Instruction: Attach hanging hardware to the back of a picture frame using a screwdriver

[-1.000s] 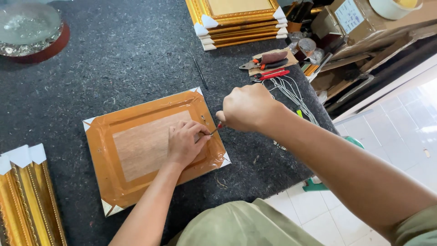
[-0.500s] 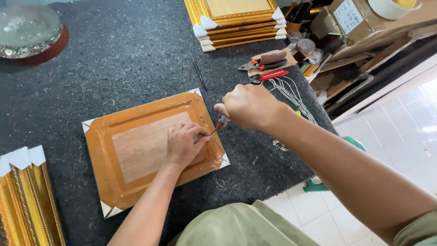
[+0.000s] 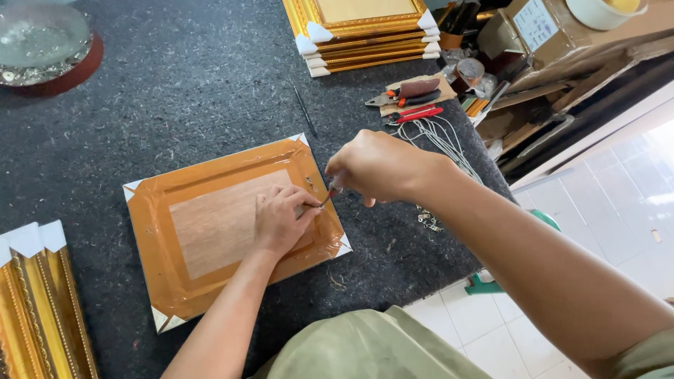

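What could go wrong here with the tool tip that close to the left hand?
The right hand works a small tool right at the left hand fingers; a slip could jab them. The tip could also tear the brown tape on the frame back.

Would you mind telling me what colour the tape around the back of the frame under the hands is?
Glossy orange-brown tape, framing a bare wooden backing panel; head view.

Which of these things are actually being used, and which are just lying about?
In use: taped frame back, left hand pressing it, right hand with small tool.
Lying about: stacked gold frames, pliers, wire bundle, glass dish.
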